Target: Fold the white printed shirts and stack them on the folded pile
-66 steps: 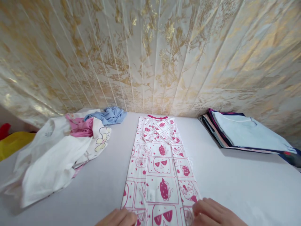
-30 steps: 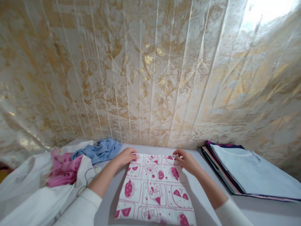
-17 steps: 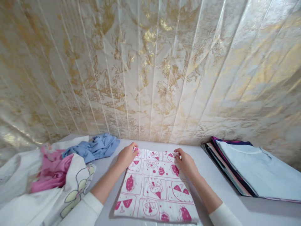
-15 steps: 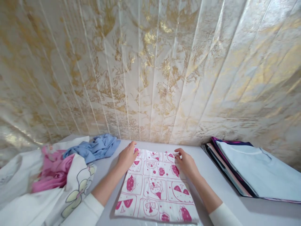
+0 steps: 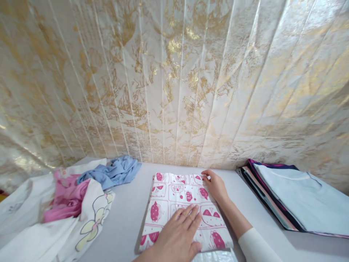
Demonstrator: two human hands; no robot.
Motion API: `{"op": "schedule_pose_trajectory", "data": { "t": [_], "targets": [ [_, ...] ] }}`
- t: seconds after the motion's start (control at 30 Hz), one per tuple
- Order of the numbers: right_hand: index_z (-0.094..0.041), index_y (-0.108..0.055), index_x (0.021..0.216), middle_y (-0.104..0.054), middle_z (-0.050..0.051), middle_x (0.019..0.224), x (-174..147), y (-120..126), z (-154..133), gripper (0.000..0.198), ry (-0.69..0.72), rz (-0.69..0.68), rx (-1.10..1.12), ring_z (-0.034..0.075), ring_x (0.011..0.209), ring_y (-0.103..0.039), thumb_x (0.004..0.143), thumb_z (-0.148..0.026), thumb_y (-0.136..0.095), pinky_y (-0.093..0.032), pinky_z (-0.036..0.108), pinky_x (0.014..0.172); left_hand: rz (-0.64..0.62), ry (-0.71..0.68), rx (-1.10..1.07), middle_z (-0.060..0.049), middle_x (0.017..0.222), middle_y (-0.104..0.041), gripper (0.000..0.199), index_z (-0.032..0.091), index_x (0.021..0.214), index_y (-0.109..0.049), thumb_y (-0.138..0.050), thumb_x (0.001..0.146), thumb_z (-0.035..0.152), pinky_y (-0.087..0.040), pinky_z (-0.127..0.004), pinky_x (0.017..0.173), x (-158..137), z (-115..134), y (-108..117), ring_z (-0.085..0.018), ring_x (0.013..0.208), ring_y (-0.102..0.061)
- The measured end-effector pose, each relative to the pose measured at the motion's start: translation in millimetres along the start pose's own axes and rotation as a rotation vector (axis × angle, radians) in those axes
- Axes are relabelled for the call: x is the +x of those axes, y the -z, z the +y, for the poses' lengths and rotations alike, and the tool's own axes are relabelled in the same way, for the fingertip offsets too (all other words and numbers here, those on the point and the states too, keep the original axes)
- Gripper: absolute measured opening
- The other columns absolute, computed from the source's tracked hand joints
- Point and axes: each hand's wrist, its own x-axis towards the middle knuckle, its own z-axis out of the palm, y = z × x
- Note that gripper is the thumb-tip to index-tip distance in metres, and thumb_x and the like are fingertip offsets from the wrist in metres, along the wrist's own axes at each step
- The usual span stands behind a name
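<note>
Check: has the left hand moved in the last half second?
Yes: against the blue cloth, the left hand has moved down and rightward in view, over the printed shirt.

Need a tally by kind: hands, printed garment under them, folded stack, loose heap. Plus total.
Hands: 2, left hand and right hand
Printed garment: 1
Folded stack: 1
Loose heap: 1
Total: 5, with heap and stack each counted as one
</note>
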Motion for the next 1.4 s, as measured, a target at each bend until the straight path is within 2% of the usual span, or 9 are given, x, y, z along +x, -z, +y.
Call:
{"op": "schedule_pose_trajectory", "data": {
  "t": [0.13, 0.2, 0.3, 0.47, 0.7, 1.07, 1.23, 1.3, 1.4],
  "targets": [
    [-0.022, -0.062, 0.101, -0.072, 0.005, 0.092, 6.2, -4.4, 5.5, 0.024, -0.022, -0.031, -0.027, 0.022, 0.077, -0.065, 0.084, -0.026, -0.046, -0.045, 0.032, 0.072, 0.078, 0.047, 0.048, -0.011, 0.158, -0.017, 0.062, 0.018, 0.152, -0.024, -0.040, 0.098, 0.046, -0.020, -0.050, 0.116, 0.3, -12.0, 8.1, -0.027, 0.146, -0.015],
    [-0.022, -0.062, 0.104, -0.072, 0.005, 0.091, 6.7, -4.3, 6.5, 0.026, -0.025, -0.041, -0.025, 0.021, 0.076, -0.065, 0.085, -0.027, -0.045, -0.044, 0.032, 0.071, 0.216, 0.191, 0.131, -0.010, 0.156, -0.027, 0.060, 0.019, 0.150, -0.028, -0.044, 0.096, 0.043, -0.025, -0.046, 0.115, 1.5, -25.9, 25.0, -0.026, 0.144, -0.024],
    [-0.021, -0.060, 0.108, -0.072, 0.005, 0.091, 6.4, -4.1, 5.2, 0.028, -0.005, -0.058, -0.002, 0.020, 0.074, -0.065, 0.086, -0.027, -0.044, -0.045, 0.030, 0.070, 0.452, 0.539, 0.274, -0.013, 0.141, -0.049, 0.048, 0.017, 0.137, -0.044, -0.051, 0.090, 0.023, -0.033, -0.043, 0.107, 6.2, -62.1, 54.8, -0.027, 0.131, -0.044],
    [-0.022, -0.059, 0.107, -0.073, 0.005, 0.090, 6.2, -5.8, 1.5, 0.028, 0.031, -0.078, 0.017, 0.021, 0.080, -0.067, 0.085, -0.023, -0.044, -0.046, 0.030, 0.071, 0.546, 0.711, 0.256, -0.014, 0.113, -0.065, 0.022, 0.015, 0.109, -0.059, -0.056, 0.088, 0.020, -0.042, -0.041, 0.093, 17.1, -113.5, 76.6, -0.030, 0.112, -0.057],
    [-0.026, -0.057, 0.107, -0.072, 0.004, 0.106, 6.8, -6.1, 4.7, 0.025, 0.100, -0.099, 0.009, 0.021, 0.094, -0.066, 0.091, -0.025, -0.039, -0.046, 0.031, 0.080, 0.665, 0.673, 0.173, -0.004, 0.117, -0.064, 0.019, 0.023, 0.113, -0.052, -0.044, 0.097, 0.017, -0.043, -0.026, 0.086, 19.6, -115.4, 72.3, -0.018, 0.107, -0.061],
    [-0.021, -0.061, 0.100, -0.070, 0.010, 0.098, 20.6, -18.2, -0.3, 0.020, 0.065, -0.104, -0.004, 0.023, 0.083, -0.066, 0.084, -0.021, -0.048, -0.046, 0.032, 0.074, 0.632, 0.707, 0.247, -0.007, 0.118, -0.061, 0.024, 0.020, 0.113, -0.053, -0.046, 0.093, 0.009, -0.047, -0.030, 0.083, 22.8, -130.4, 68.9, -0.020, 0.099, -0.065],
    [-0.019, -0.053, 0.121, -0.062, 0.013, 0.121, 7.7, -3.3, -1.6, 0.041, 0.073, -0.135, 0.081, 0.021, 0.087, -0.066, 0.081, -0.029, -0.052, -0.049, 0.035, 0.080, 0.576, 0.635, 0.335, -0.019, 0.142, -0.045, 0.040, 0.012, 0.130, -0.049, -0.044, 0.090, 0.007, -0.040, -0.045, 0.100, 16.3, -88.5, 74.5, -0.031, 0.124, -0.051],
    [-0.018, -0.047, 0.128, -0.057, 0.015, 0.127, -7.9, 9.4, -0.8, 0.047, 0.059, -0.147, 0.130, 0.019, 0.082, -0.066, 0.083, -0.034, -0.049, -0.051, 0.034, 0.077, 0.511, 0.507, 0.340, -0.012, 0.150, -0.039, 0.045, 0.017, 0.137, -0.046, -0.048, 0.092, 0.015, -0.032, -0.044, 0.110, 12.7, -60.2, 67.0, -0.028, 0.136, -0.038],
    [-0.019, -0.041, 0.130, -0.054, 0.014, 0.130, -44.4, 30.6, -4.3, 0.050, -0.025, -0.188, 0.230, 0.017, 0.075, -0.065, 0.085, -0.041, -0.046, -0.052, 0.033, 0.073, 0.262, 0.184, 0.246, -0.007, 0.157, -0.025, 0.050, 0.022, 0.146, -0.036, -0.043, 0.099, 0.034, -0.026, -0.044, 0.115, 4.9, -24.4, 44.6, -0.024, 0.144, -0.023]
  ]
}}
